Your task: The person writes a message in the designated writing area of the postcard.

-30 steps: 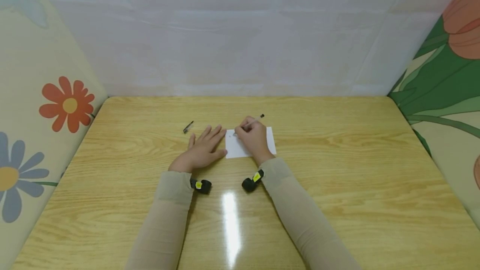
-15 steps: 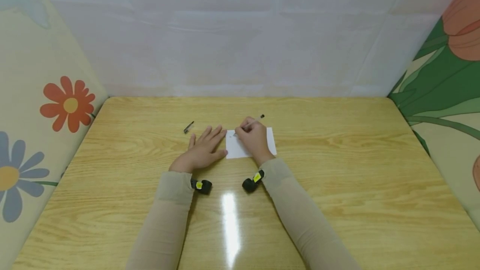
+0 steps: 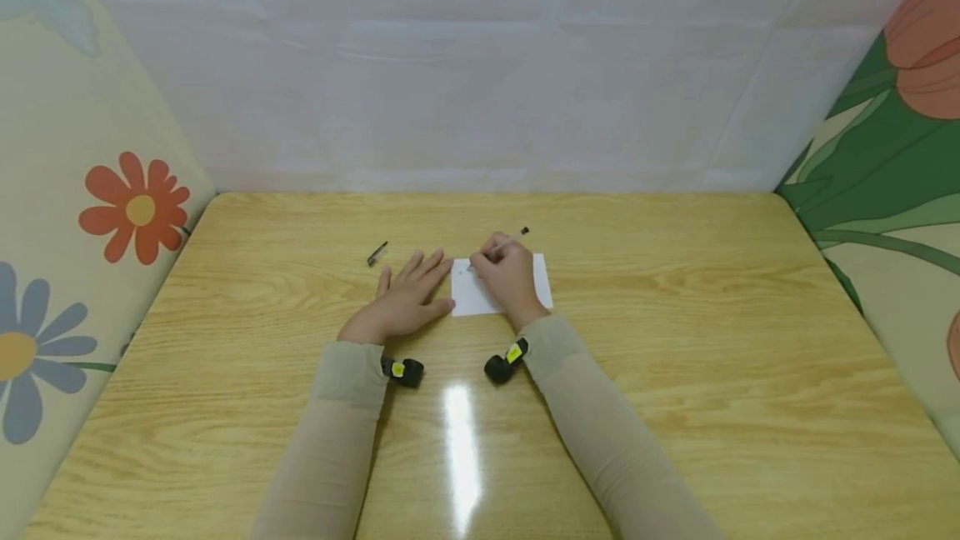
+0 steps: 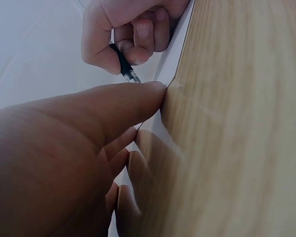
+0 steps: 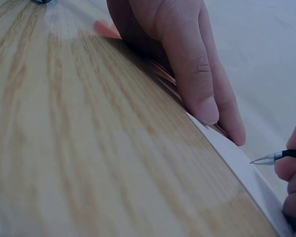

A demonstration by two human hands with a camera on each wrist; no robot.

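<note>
A small white sheet of paper (image 3: 474, 297) lies on the wooden table, with a few tiny dark marks near its upper left. Over its right half, my right hand (image 3: 510, 273) pinches a pen (image 3: 516, 237) whose dark end points up and to the right. The pen's metal tip (image 5: 266, 159) is close over the paper in the right wrist view. My left hand (image 3: 405, 300) lies with fingers spread on the table, its thumb and fingertips right at the paper's left edge. In the left wrist view, the thumb (image 4: 133, 101) reaches the paper's corner.
A pen cap (image 3: 377, 254) with a clip lies on the table (image 3: 675, 357) beyond the left hand. Black wrist cameras (image 3: 405, 372) sit by both cuffs. A white sheet (image 3: 487, 65) hangs behind the table, and flower-patterned panels (image 3: 135, 207) flank it.
</note>
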